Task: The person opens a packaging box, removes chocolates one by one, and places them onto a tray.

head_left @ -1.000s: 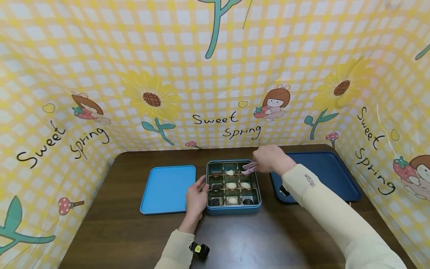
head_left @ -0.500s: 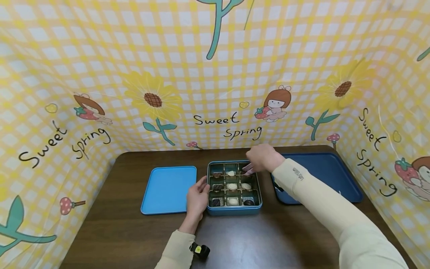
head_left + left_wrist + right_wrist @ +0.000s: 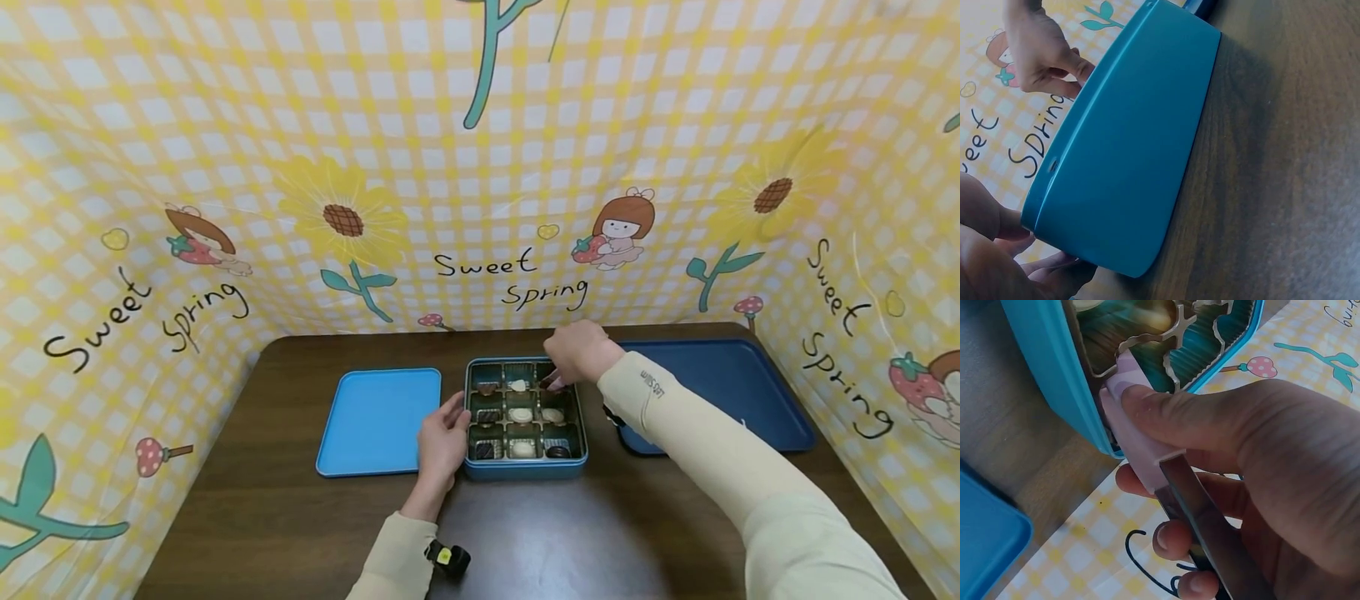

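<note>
The square teal metal tin [image 3: 525, 412] with nine gold-lined compartments sits mid-tabletop [image 3: 300, 517], and everything else places off it. The left hand [image 3: 442, 442] rests against the tin's left wall, fingers relaxed and straight, steadying it. The right hand [image 3: 577, 352] has slid leftward from over the tin's far right edge and now hovers at its far right compartment, its grip clamped on pink-tipped metal tongs [image 3: 1147, 450] whose tips dip inside the rim. That shift suggests a chocolate is being set into or picked from that corner; whether the tips hold one cannot be told. The light blue lid [image 3: 378, 421] lies left of the tin, the dark blue tray [image 3: 720, 392] right of it.
</note>
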A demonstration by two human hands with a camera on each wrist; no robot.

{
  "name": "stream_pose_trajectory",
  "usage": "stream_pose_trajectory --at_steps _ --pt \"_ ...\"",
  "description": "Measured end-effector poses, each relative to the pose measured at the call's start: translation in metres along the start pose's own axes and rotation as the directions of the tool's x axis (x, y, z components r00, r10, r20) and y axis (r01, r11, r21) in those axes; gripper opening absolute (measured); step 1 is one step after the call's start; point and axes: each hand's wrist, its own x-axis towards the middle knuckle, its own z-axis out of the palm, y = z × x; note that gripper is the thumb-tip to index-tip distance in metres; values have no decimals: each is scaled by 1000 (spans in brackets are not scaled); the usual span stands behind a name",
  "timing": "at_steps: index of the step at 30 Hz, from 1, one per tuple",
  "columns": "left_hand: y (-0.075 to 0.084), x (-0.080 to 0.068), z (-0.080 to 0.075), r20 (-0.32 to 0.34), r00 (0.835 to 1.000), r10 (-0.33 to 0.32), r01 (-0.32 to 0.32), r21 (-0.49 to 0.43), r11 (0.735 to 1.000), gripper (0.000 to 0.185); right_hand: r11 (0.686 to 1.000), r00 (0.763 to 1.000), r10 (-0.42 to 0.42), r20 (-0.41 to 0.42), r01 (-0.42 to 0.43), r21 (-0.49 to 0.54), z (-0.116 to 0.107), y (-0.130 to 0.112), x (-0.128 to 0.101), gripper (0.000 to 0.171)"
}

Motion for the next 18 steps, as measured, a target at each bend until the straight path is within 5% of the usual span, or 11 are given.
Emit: stream_pose_trajectory --at_steps 7,18 --pt "-1 1 1 7 1000 -6 6 -3 1000 39 1000 1000 -3 26 2 5 0 -2 5 30" --pt "0 2 1 0 1000 -4 4 8 1000 39 1000 998 -1 67 0 12 -2 -4 9 14"
